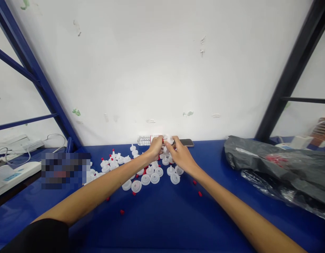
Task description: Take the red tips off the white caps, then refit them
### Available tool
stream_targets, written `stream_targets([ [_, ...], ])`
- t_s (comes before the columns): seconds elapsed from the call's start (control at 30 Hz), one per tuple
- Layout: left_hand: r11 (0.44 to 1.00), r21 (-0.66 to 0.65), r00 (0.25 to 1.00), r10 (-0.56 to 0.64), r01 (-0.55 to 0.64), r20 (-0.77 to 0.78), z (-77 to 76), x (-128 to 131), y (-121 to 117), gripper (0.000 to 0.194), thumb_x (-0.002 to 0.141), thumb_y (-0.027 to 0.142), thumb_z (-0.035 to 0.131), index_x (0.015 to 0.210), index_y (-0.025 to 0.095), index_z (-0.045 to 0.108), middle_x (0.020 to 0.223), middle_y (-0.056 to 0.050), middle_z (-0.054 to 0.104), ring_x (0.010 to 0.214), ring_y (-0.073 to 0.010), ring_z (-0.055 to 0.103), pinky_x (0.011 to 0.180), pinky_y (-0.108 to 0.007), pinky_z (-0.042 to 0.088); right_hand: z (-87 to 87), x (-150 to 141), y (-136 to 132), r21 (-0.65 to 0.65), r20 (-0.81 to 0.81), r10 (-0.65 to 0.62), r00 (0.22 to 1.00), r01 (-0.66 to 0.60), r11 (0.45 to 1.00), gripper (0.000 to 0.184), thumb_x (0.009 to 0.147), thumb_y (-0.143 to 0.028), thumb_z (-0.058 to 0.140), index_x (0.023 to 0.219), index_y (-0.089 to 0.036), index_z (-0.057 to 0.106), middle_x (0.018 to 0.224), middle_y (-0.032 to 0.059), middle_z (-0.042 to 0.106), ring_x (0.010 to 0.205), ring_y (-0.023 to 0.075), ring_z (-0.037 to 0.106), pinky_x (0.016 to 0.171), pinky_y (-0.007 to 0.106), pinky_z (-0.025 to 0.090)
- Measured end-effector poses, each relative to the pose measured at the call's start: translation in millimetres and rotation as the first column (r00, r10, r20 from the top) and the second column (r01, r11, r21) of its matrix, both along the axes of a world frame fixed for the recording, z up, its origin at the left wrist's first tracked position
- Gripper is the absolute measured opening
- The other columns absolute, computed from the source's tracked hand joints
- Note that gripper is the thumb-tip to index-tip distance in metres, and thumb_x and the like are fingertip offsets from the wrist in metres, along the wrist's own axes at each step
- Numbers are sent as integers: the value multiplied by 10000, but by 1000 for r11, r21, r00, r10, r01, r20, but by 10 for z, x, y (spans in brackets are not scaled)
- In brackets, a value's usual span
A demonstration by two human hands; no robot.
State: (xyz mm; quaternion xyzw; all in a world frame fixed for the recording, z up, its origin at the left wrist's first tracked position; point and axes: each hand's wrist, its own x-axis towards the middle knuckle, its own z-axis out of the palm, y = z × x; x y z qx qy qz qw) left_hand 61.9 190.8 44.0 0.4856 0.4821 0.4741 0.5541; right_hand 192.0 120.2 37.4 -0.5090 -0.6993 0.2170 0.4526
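My left hand (155, 149) and my right hand (182, 154) meet over a pile of white plastic nozzle lids near the wall. Closed fingers of the right hand hold a white nozzle lid (169, 140). At my left fingertips a bit of red shows against the lid's tip, apparently a small red tip cap (162, 140); the left fingers are pinched there and partly hidden. Below the hands lie several loose lids, among them one lid (175, 178) with its ringed underside up. Other lids (113, 164) to the left carry red tips. Loose red caps (200, 193) are scattered around.
Behind my hands, a clear bottle (143, 140) lies against the wall, with a phone (187, 142) to its right. A grey plastic bag (278, 168) covers the right side of the blue table (162, 221). A power strip (17, 177) and cables are at left, beside blue shelf posts.
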Motion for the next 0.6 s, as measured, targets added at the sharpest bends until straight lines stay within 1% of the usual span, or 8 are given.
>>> stream_targets([
  [0.13, 996, -85, 999, 12, -9, 38, 7, 7, -18, 369, 1011, 395, 666, 1307, 174, 642, 1272, -96, 686, 1046, -227, 702, 879, -433, 622, 2, 23, 16, -7, -38, 29, 999, -29, 1000, 287, 1034, -505, 471, 1185, -265, 514, 714, -48, 665, 640, 215, 680, 611, 279, 445],
  [0.27, 992, -126, 997, 15, -7, 69, 20, 18, -13, 376, 1009, 392, 668, 1315, 176, 639, 1289, -98, 681, 1065, -233, 699, 892, -443, 620, -15, 36, 37, -39, -80, 55, 995, -58, 998, 281, 1023, -411, 487, 1265, -269, 508, 768, -52, 693, 581, 177, 688, 562, 253, 479],
  [0.33, 991, -131, 997, 14, -4, 77, 34, 23, -11, 381, 1009, 394, 668, 1321, 178, 637, 1303, -101, 676, 1082, -239, 695, 907, -453, 615, -16, 43, 47, -46, -90, 61, 994, -65, 997, 279, 1028, -386, 482, 1281, -271, 509, 773, -52, 706, 585, 169, 708, 554, 241, 489],
  [0.4, 992, -124, 997, 16, -6, 77, 49, 25, -13, 382, 1009, 396, 667, 1321, 178, 637, 1303, -101, 676, 1083, -240, 695, 909, -454, 614, -4, 54, 51, -42, -88, 53, 995, -57, 998, 249, 1030, -377, 496, 1251, -266, 531, 764, -52, 710, 605, 166, 726, 573, 235, 495],
  [0.5, 995, -101, 998, 23, -17, 56, 72, 18, -12, 377, 1010, 397, 666, 1314, 176, 640, 1291, -99, 680, 1070, -235, 698, 898, -446, 617, 29, 80, 49, -22, -69, 19, 997, -21, 1000, 210, 1021, -358, 530, 1204, -259, 561, 734, -58, 700, 619, 169, 733, 604, 238, 490],
  [0.6, 997, -78, 999, 32, -31, 19, 96, -9, 2, 380, 1009, 397, 667, 1318, 176, 639, 1298, -101, 678, 1077, -238, 696, 904, -450, 615, 50, 104, 45, -8, -39, -17, 999, 17, 1000, 215, 1017, -355, 545, 1208, -259, 570, 734, -57, 714, 642, 182, 742, 626, 250, 488],
])
